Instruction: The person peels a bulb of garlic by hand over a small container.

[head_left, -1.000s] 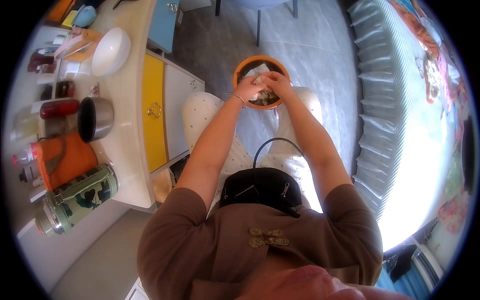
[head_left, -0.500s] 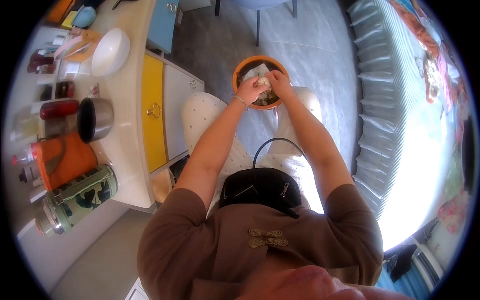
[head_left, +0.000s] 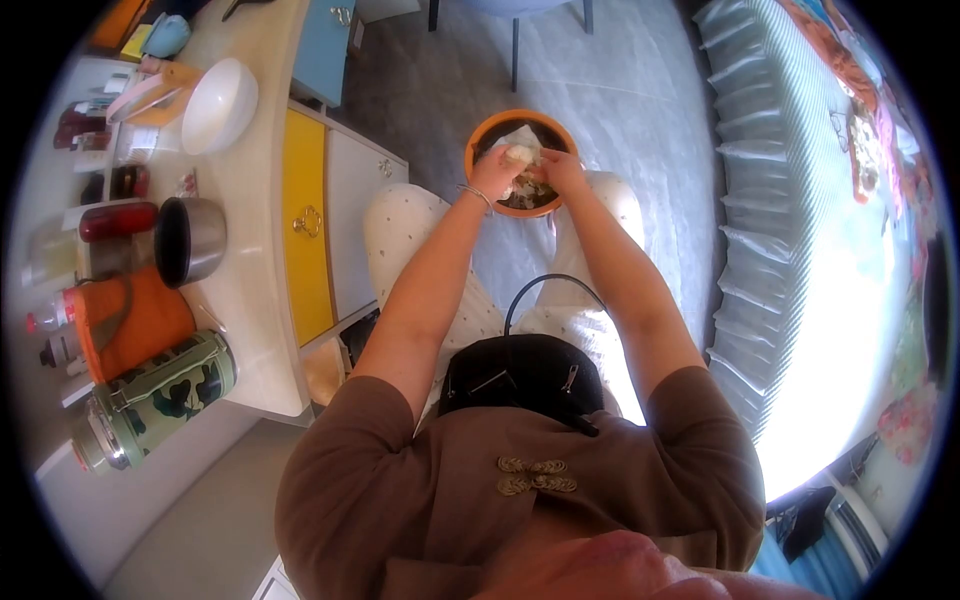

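Note:
Over an orange-rimmed bin (head_left: 474,140) on the floor, my left hand (head_left: 491,174) is closed round a pale, whitish garlic bulb (head_left: 519,155). My right hand (head_left: 561,168) meets it from the other side, its fingers bent and pinched against the bulb's lower side. Their tips are small and partly hidden. Inside the bin lie a crumpled white sheet (head_left: 522,136) and pale scraps. The bin stands between my knees.
At left, a counter (head_left: 262,240) bears a white bowl (head_left: 220,105), a steel pot (head_left: 205,240), an orange bag (head_left: 150,315) and a camouflage flask (head_left: 175,390). A black bag (head_left: 520,375) rests on my lap. A bed (head_left: 770,200) stands at right.
My left hand has turned slightly, so more of the bulb shows above its fingers. My right fingers have shifted down and inward along the bulb.

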`<state>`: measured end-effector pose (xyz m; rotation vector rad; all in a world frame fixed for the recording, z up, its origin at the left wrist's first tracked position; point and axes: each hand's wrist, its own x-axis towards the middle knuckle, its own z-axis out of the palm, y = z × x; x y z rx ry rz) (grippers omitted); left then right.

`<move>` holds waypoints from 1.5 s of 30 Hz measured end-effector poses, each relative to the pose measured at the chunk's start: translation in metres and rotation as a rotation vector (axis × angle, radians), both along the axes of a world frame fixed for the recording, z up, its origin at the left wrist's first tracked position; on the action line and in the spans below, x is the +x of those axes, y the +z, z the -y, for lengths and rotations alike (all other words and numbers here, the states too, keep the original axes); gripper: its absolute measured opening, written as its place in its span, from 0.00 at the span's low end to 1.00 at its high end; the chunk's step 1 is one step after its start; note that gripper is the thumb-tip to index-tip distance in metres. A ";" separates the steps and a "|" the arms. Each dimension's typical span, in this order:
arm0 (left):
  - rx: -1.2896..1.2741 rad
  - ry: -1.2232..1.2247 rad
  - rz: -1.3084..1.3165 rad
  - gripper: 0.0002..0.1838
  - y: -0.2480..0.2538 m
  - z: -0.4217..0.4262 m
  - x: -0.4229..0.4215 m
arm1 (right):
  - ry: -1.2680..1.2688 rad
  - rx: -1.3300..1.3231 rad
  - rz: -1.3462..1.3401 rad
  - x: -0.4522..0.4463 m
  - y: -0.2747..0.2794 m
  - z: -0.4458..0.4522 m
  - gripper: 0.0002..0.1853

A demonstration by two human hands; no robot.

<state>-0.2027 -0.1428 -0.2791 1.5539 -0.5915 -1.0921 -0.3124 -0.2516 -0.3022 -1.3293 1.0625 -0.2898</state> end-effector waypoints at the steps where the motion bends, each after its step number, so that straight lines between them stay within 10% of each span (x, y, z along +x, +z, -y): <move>1: 0.002 0.001 -0.002 0.23 -0.004 0.000 0.001 | 0.001 0.002 -0.002 0.000 -0.001 -0.001 0.12; 45: 0.063 -0.012 0.035 0.25 0.006 -0.007 0.000 | 0.013 0.005 0.081 -0.003 0.005 -0.001 0.12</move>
